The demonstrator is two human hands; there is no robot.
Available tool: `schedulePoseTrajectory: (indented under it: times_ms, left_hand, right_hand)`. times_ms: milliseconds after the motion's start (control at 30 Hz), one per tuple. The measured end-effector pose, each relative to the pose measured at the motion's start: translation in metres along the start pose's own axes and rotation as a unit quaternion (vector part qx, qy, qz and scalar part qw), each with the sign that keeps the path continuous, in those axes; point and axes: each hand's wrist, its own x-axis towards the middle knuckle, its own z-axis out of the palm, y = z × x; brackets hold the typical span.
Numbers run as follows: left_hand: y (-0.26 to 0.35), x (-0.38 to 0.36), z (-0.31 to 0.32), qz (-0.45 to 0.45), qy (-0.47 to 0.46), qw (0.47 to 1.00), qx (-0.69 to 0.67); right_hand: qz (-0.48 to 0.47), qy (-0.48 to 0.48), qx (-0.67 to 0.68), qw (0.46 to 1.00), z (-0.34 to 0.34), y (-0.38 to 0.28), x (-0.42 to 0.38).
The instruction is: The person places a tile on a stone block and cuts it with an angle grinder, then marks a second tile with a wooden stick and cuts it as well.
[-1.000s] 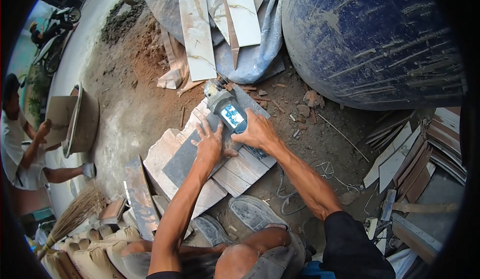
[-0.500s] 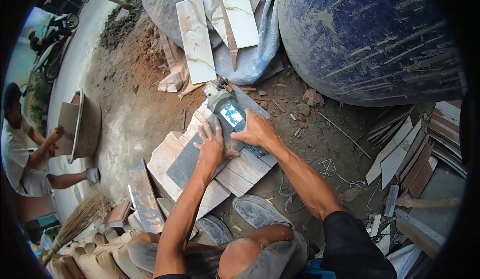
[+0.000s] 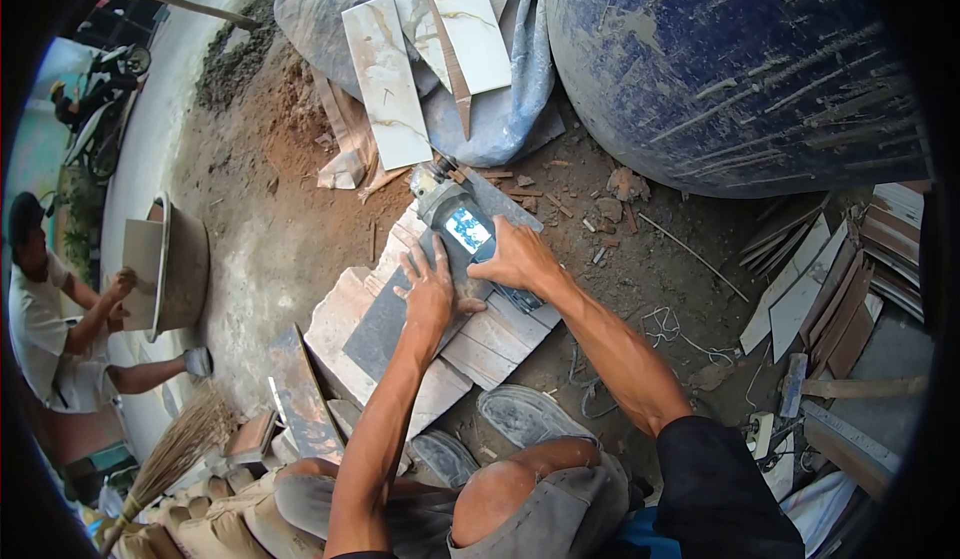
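My right hand (image 3: 515, 257) is wrapped round the body of an angle grinder (image 3: 466, 227), whose head points away from me. Beneath it lies a dark grey tile (image 3: 385, 327), which rests on pale, broken-edged slabs (image 3: 335, 324) on the ground. With fingers spread, my left hand (image 3: 430, 287) presses on the tile just left of the grinder. The grinder's disc is hard to make out at the far end of the tile.
White marbled tile pieces (image 3: 385, 84) lie beyond on a plastic sheet. A big blue drum (image 3: 730, 69) stands at the upper right, tile offcuts (image 3: 800, 289) below it. A twig broom (image 3: 175, 439) leans at the lower left. Another person (image 3: 60, 319) holds a tile by a tub (image 3: 185, 269).
The whole view has shifted slightly. My hands and the grinder keep nearly the same place on the tile.
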Motion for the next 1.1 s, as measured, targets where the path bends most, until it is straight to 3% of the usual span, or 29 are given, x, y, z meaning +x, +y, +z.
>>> schedulePoseTrajectory:
  times_ms: [1100]
  left_hand:
    - [-0.007,0.005,0.008,0.0,0.003,1.0,-0.001]
  right_hand:
    - [-0.008,0.009,-0.022,1.0,0.0,0.012,-0.013]
